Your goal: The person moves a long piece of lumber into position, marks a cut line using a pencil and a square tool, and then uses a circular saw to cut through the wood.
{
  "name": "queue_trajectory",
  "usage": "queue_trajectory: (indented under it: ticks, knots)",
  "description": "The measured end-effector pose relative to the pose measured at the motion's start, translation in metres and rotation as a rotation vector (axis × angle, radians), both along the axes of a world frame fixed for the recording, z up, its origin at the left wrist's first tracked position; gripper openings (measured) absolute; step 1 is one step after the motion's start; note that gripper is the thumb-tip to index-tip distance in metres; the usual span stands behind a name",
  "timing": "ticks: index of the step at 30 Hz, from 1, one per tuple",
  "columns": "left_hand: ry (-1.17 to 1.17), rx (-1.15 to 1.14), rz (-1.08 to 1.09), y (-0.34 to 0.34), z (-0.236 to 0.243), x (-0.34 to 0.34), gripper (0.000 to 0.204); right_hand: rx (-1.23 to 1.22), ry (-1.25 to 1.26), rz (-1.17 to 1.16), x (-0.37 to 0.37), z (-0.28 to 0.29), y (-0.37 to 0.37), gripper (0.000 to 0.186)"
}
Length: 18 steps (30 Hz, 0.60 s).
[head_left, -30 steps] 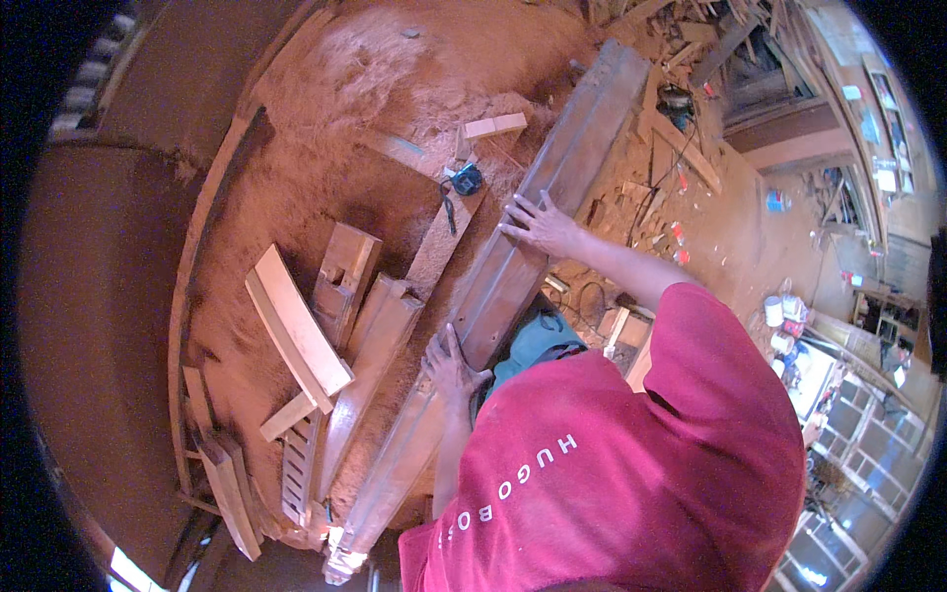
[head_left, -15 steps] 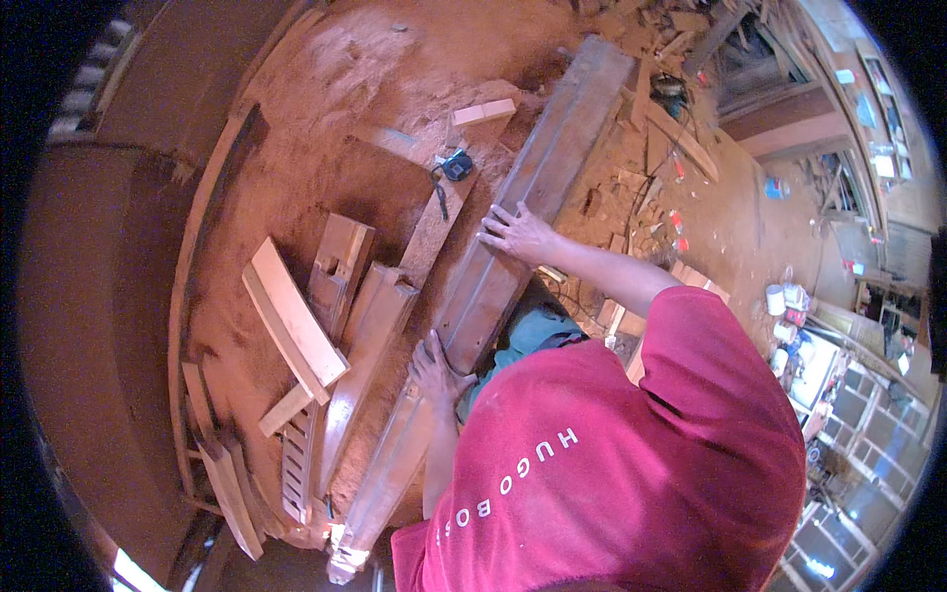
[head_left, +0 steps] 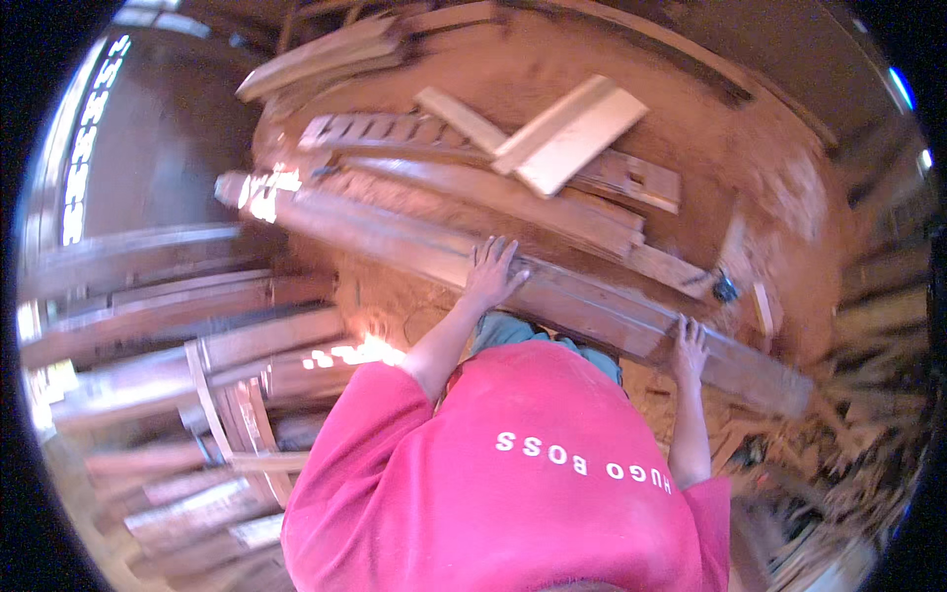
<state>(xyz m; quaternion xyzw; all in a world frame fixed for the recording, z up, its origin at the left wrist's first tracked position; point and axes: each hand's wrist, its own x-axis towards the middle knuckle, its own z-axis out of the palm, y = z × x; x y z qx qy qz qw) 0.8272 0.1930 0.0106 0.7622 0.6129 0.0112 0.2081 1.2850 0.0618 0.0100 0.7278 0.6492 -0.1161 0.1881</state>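
A long brown wooden beam [head_left: 602, 308] runs across in front of my body, from far left to near right. My left hand [head_left: 496, 273] lies on its upper face with the fingers stretched out and slightly apart. Farther right along the same beam, my right hand [head_left: 692, 345] rests on top, fingers extended. Neither hand is wrapped around the wood. Just beyond the beam lie a shorter thick timber [head_left: 513, 197] and a dark tape measure [head_left: 725, 287].
Pale boards [head_left: 582, 138] lie crossed beyond the timber, near a slotted wooden piece [head_left: 395, 131] and a notched block [head_left: 636, 180]. Reddish sawdust [head_left: 691, 113] covers the ground. Blurred stacked timber [head_left: 187, 365] stands at left; wood scraps [head_left: 838, 483] litter the lower right.
The whole view has swung round, so the beam now lies crosswise and the stacked timber at left shows. Both hands remain on the beam with fingers spread.
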Motion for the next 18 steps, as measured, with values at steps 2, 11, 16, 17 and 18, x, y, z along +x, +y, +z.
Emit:
queue_trajectory:
  ticks: [2,11,16,17,18]
  knots:
    - [-0.005,-0.009,0.111,-0.001,-0.001,-0.031,0.072,-0.017,-0.029,0.011,0.004,-0.012,-0.008,0.064]
    - [0.101,0.028,0.489,0.016,-0.015,-0.202,0.07,-0.169,-0.108,-0.16,-0.022,-0.006,0.011,0.091]
    - [-0.034,0.054,0.992,0.046,-0.031,-0.293,0.088,-0.005,0.001,-0.069,-0.115,-0.001,0.042,0.07]
    - [-0.097,0.086,1.124,0.056,-0.039,-0.308,0.094,0.011,0.11,-0.074,-0.143,0.004,0.048,0.08]
    - [-0.161,0.118,1.254,0.066,-0.047,-0.321,0.101,0.063,0.155,-0.055,-0.171,0.006,0.053,0.076]
